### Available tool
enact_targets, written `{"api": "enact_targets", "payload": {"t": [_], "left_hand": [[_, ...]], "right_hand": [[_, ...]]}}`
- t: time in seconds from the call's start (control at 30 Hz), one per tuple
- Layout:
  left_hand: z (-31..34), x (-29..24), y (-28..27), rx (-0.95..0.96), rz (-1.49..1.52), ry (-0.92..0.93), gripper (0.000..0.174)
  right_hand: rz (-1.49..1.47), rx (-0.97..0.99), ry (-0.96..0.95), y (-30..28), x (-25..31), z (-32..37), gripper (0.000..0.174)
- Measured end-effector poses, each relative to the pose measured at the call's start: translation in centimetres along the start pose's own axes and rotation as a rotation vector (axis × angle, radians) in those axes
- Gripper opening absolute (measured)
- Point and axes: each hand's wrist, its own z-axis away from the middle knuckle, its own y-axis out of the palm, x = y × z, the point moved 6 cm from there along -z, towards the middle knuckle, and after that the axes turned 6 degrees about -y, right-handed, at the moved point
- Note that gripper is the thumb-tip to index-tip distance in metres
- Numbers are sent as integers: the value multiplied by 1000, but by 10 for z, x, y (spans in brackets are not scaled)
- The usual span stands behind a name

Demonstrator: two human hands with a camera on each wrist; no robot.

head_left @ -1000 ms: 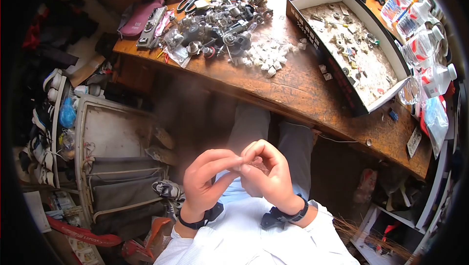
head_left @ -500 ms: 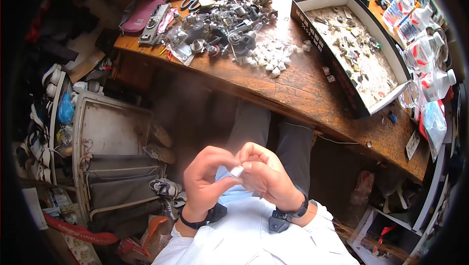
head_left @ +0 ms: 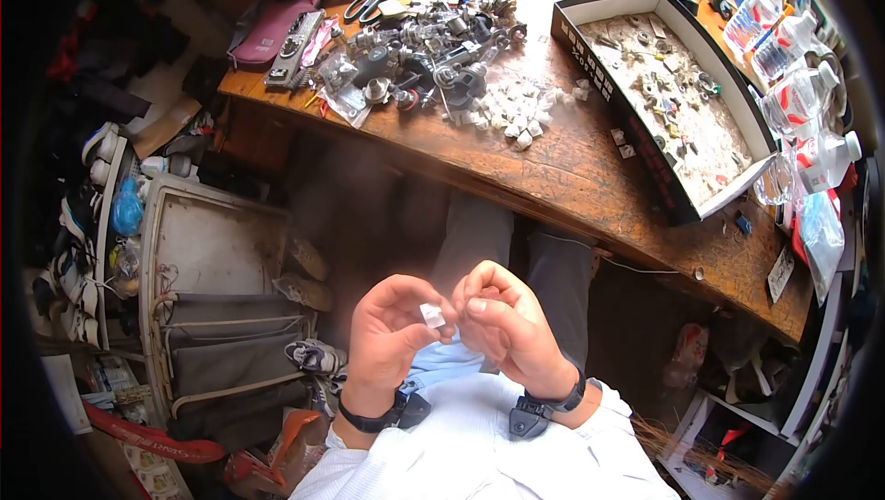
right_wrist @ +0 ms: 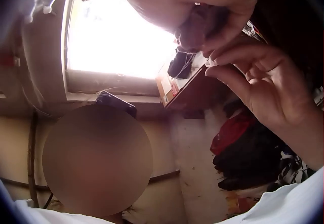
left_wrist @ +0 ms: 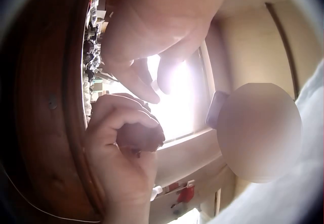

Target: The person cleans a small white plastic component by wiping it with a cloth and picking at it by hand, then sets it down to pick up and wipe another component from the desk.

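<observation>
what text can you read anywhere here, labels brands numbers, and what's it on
Nothing here reads clearly.
White lettering on the black box side: too blurred.
Red labels on the plastic bottles: too small.
White print on the red strip, lower left: blurred.
Print on the paper tag: too small.
The small white piece pinched by the left hand: no marking visible.

Left hand (head_left: 392, 334) fingers pinching; right hand (head_left: 509, 329) fingers curled; hands touching, close before torso.

White pc (head_left: 431, 315), brown wood desk (head_left: 553, 177), pink pouch (head_left: 267, 35), blk box (head_left: 618, 117) w/ white rim.
</observation>
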Motion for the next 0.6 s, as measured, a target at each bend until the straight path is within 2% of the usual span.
{"api": "enact_targets", "payload": {"t": [0.17, 0.27, 0.33, 0.4, 0.53, 0.6], "left_hand": [[2, -4, 0, 23, -111, 58, 32], [5, -4, -1, -77, -276, 67, 31], [7, -10, 1, -107, -428, 193, 29], [8, -12, -2, -92, -525, 230, 29], [8, -23, 7, -6, -771, 330, 28], [8, -22, 8, 21, -753, 307, 29]], "right_hand": [[209, -10, -156, -1, 1, 1, 9], [333, 43, -241, 4, 5, 2, 10], [379, 89, -271, 8, 6, 3, 10], [412, 75, -332, 12, 9, 3, 10], [468, 95, -355, 8, 10, 6, 10], [439, 87, -276, 6, 7, 6, 9]]}}
